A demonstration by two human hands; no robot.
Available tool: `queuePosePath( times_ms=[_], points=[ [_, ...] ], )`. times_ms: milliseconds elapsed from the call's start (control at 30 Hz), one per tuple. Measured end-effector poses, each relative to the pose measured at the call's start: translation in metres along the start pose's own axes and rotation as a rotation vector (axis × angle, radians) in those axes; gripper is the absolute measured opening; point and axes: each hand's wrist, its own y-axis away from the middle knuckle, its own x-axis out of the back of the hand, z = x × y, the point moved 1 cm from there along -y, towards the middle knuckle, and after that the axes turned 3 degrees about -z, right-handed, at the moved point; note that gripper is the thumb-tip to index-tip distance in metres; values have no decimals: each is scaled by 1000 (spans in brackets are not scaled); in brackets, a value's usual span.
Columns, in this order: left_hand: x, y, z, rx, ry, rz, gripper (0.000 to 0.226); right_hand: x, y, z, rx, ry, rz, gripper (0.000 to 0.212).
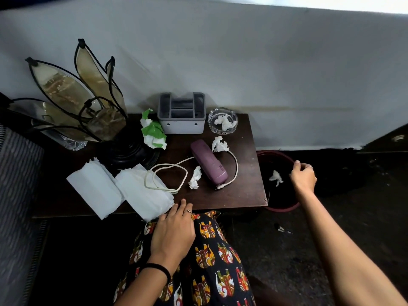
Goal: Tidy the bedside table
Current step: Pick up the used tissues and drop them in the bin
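Note:
The dark wooden bedside table [242, 191] carries a purple case [208, 165], a white cable [167, 173], crumpled white tissues [195, 177] [219, 145], a green-and-white crumpled wrapper [153, 131], two white face masks [141, 193] [95, 191], a grey organiser box [182, 115] and a glass ashtray [223, 120] with tissue inside. My left hand [173, 230] rests flat on my patterned clothing at the table's front edge, fingertips by a mask. My right hand [303, 176] hovers, loosely curled and holding nothing, over a dark bin [284, 208] with one tissue [276, 178] inside.
A black lamp [123, 149] with leaf-shaped shades stands at the table's back left. A white wall runs behind. Striped fabric [17, 195] lies at the far left. The floor to the right is dark.

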Motion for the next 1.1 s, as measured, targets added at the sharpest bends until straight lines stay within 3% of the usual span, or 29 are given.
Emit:
queuePosePath(
  times_ms=[133,300,400,567,633,767,1100],
  points=[
    [1,-2,-2,-8,3,-25,53,-9,9,-17,136,31,-43,38],
    [2,-2,-2,-14,1,-52,53,-36,41,-58,522,166,-195,34],
    [2,-3,-1,-13,-8,-59,53,-61,63,-82,753,284,-385,51],
    [2,-3,-3,-19,-19,-40,53,-106,80,-106,899,591,-592,76],
    [2,-3,-4,-22,-18,-34,53,-117,80,-109,907,688,-591,78],
    [1,-4,-5,-30,-21,-31,52,-123,77,-110,924,700,-494,61],
    [2,-2,-4,-21,-21,-17,52,-94,70,-108,864,337,-325,30]
  ],
)
